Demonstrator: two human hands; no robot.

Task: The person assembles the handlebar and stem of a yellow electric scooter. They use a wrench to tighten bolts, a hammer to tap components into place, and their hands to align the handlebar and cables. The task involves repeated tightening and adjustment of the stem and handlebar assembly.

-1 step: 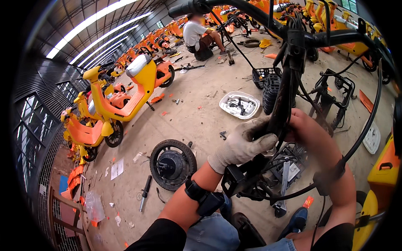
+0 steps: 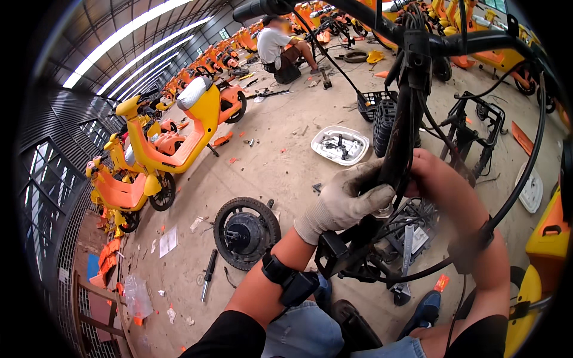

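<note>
My left hand [image 2: 343,200], in a pale knit glove, is closed round the lower part of a black scooter's steering stem [image 2: 399,140]. Its thumb lies on the near side of the tube. Bare, my right hand [image 2: 422,170] reaches against the far right side of the same stem, its fingers hidden behind the tube and cables. Above both hands spread the black handlebars [image 2: 370,21]. A black cable [image 2: 522,179] loops past my right forearm. Beneath the hands are dark frame parts and a grey wrench-like metal bar [image 2: 408,247].
A wheel with hub motor [image 2: 246,232] and a shock absorber [image 2: 209,274] lie on the floor at left. Beyond the stem stand a white tub of small parts [image 2: 340,145] and a black basket [image 2: 388,122]. Yellow-orange scooters [image 2: 173,137] stand around; a person [image 2: 277,51] squats far off.
The view has shifted slightly, so the stem and handlebars appear a little further left. Both hands keep their places at the stem.
</note>
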